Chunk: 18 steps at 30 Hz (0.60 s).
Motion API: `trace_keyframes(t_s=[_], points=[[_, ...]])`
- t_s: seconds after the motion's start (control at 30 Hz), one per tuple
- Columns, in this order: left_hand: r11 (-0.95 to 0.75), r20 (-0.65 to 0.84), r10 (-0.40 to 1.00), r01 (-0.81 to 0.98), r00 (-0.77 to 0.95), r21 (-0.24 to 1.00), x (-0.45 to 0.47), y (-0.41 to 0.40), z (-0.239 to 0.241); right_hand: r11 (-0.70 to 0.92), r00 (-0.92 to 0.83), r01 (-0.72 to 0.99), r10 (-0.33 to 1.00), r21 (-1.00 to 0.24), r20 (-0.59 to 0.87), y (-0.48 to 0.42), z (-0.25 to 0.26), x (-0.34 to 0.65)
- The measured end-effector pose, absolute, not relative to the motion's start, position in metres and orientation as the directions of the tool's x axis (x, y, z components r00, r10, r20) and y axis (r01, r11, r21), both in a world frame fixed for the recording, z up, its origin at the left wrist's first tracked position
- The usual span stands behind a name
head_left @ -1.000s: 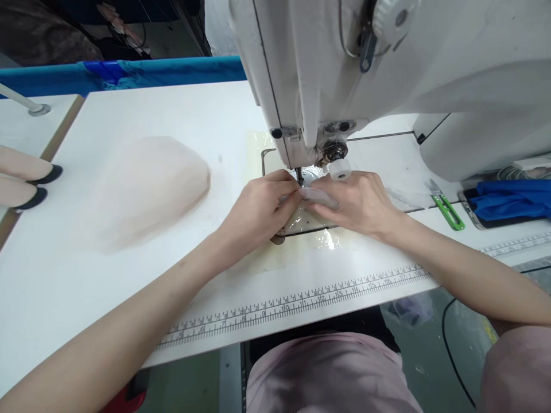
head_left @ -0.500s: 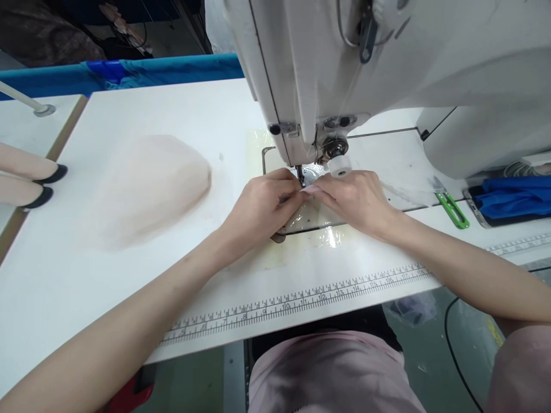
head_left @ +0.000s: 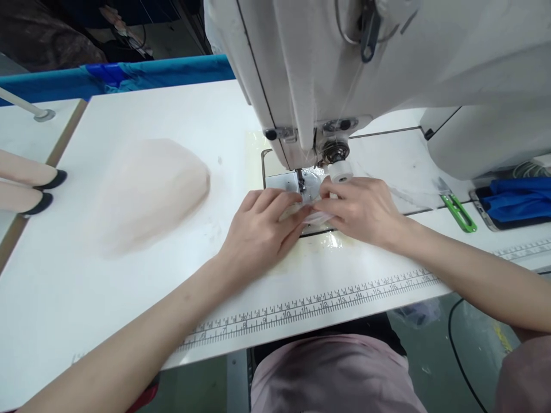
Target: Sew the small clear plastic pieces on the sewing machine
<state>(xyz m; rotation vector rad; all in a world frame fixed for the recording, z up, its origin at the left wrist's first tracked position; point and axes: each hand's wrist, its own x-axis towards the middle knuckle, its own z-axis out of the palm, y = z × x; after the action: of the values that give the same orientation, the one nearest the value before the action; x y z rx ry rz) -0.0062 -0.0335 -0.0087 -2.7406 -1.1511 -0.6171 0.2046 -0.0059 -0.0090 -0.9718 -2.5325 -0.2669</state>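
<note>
My left hand (head_left: 257, 229) and my right hand (head_left: 359, 209) meet just in front of the needle (head_left: 302, 182) of a white sewing machine (head_left: 344, 69). Between their fingertips lies a small sheer pale piece of fabric (head_left: 313, 213) on the metal needle plate (head_left: 279, 181). Both hands pinch and press this piece with fingers curled. Most of the fabric is hidden under my fingers.
A heap of sheer pinkish fabric (head_left: 146, 192) lies on the white table (head_left: 129, 115) to the left. Green thread snips (head_left: 460, 211) and a blue cloth on a phone (head_left: 516, 205) lie at the right. A printed ruler (head_left: 318, 304) runs along the front edge. Two beige, black-tipped forms (head_left: 30, 183) sit far left.
Both hands have drawn back a little toward me from the needle with the fabric piece, uncovering more of the needle plate. My left fingers now lie flatter.
</note>
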Motion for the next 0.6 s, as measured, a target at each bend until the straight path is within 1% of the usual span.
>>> trace_keyframes(t_s=[0.07,0.13,0.23,0.47,0.6], points=[[-0.716,0.402,0.624,0.697,0.67,-0.05,-0.006,-0.039,-0.008,0.767,-0.692,0.632,0.496,0.108,0.525,-0.007,-0.009,0.206],[-0.714,0.398,0.601,0.689,0.693,-0.124,-0.006,-0.043,-0.005,0.787,-0.706,0.596,0.421,0.158,0.57,-0.007,-0.009,0.207],[-0.707,0.385,0.583,0.681,0.715,-0.193,-0.005,-0.046,-0.003,0.811,-0.718,0.562,0.382,0.161,0.582,-0.006,-0.009,0.207],[-0.71,0.392,0.559,0.666,0.731,-0.23,-0.005,-0.044,-0.004,0.826,-0.735,0.553,0.421,0.109,0.532,-0.005,-0.011,0.207],[-0.708,0.39,0.562,0.669,0.729,-0.229,-0.006,-0.043,-0.004,0.828,-0.726,0.549,0.406,0.112,0.555,-0.005,-0.012,0.207]])
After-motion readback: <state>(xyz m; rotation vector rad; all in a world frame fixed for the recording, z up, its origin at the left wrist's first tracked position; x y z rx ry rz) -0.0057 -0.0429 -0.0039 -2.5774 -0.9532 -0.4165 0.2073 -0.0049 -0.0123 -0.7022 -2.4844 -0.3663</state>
